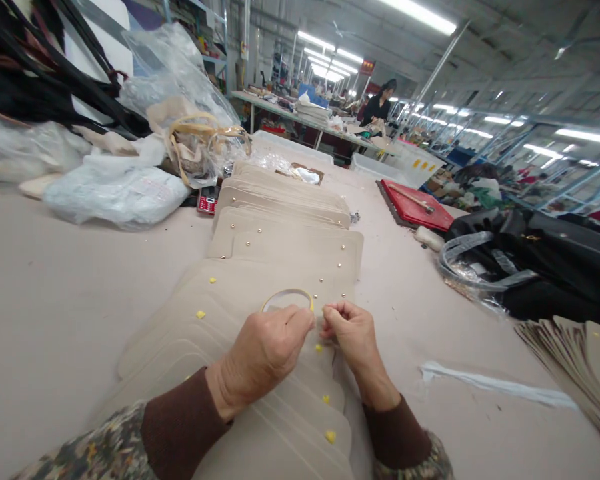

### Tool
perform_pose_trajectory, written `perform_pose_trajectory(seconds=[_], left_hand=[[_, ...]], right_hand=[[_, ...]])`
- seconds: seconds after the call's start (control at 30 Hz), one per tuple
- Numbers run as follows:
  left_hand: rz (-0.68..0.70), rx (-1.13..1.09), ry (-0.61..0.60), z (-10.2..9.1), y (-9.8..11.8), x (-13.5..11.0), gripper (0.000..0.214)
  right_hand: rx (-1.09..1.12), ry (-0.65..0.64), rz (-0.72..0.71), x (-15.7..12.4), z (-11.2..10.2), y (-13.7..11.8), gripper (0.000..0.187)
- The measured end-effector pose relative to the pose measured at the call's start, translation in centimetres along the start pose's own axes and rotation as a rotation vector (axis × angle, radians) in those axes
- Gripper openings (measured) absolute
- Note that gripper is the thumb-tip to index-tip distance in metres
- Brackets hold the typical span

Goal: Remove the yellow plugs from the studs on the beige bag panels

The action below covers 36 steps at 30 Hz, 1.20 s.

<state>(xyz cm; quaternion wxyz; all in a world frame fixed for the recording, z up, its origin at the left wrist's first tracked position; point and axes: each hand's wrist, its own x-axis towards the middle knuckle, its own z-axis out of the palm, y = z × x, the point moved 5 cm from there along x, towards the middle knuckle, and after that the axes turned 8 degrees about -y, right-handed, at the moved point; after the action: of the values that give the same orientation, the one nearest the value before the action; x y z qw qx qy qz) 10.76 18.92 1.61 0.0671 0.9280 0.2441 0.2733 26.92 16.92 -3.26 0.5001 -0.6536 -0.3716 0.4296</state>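
My left hand (275,343) is closed around a thin looped strip of yellow tape (291,291), its arc rising above the knuckles. Just to the right, my right hand (347,323) is pinched near the tape's end; whatever lies between its fingertips is too small to make out. Both hands are over overlapping beige panels (250,293) fanned out along the table. Small yellow tape pieces (331,437) stick to the nearer panels. Metal studs (248,244) show on the farther ones.
Plastic-wrapped bundles (115,190) lie at the left. On the right are a red board (415,205) with a hammer (420,203) on it, a black bag (545,260), a white strip (500,385) and more panels (580,373). A person (379,107) stands at a far table.
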Motion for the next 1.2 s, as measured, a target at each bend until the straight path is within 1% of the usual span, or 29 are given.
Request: perform_pose_trajectory(seconds=[0.03,0.1,0.2,0.3,0.43,0.57,0.67,0.8,1.0,1.07,1.13,1.2], left_hand=[[-0.033,0.025,-0.04,0.3,-0.4,0.1,0.018],[-0.103,0.094,-0.156,1.1,-1.3,0.5,0.016],[-0.14,0.16,-0.333,2.4,-2.5,0.9,0.012],[-0.13,0.127,-0.411,2.6,-2.9,0.9,0.013],[-0.148,0.084,-0.488,2.0,-2.7,0.0,0.016],[-0.143,0.058,-0.495,1.8,-2.7,-0.7,0.016],[-0.139,0.049,-0.474,2.0,-2.8,-0.7,0.016],[-0.137,0.046,-0.464,2.1,-2.9,-0.7,0.016],[-0.152,0.041,-0.461,1.9,-2.8,-0.9,0.014],[-0.155,0.036,-0.459,1.9,-2.8,-0.9,0.014],[-0.156,0.029,-0.451,1.8,-2.8,-0.9,0.015],[-0.157,0.026,-0.444,1.8,-2.9,-0.8,0.015]], right_hand=[[-0.004,-0.006,0.012,0.4,-0.3,0.3,0.023],[-0.023,-0.039,0.021,0.9,-0.8,1.0,0.026],[-0.046,-0.069,0.025,1.5,-1.0,1.7,0.028],[-0.057,-0.07,0.027,2.0,-1.0,2.0,0.03],[-0.049,-0.093,0.041,1.9,-1.3,1.7,0.034],[-0.079,-0.233,0.128,0.6,-1.1,1.6,0.033],[-0.207,-0.3,0.169,-0.6,-0.8,1.9,0.028],[-0.439,-0.29,0.106,-1.5,-0.4,1.7,0.023],[-0.758,-0.222,-0.105,-1.9,0.8,-0.4,0.02],[-0.791,-0.214,-0.128,-1.8,1.0,-0.7,0.019],[-0.776,-0.203,-0.118,-1.8,0.7,-0.5,0.016],[-0.704,-0.171,-0.071,-1.9,-0.1,0.1,0.029]])
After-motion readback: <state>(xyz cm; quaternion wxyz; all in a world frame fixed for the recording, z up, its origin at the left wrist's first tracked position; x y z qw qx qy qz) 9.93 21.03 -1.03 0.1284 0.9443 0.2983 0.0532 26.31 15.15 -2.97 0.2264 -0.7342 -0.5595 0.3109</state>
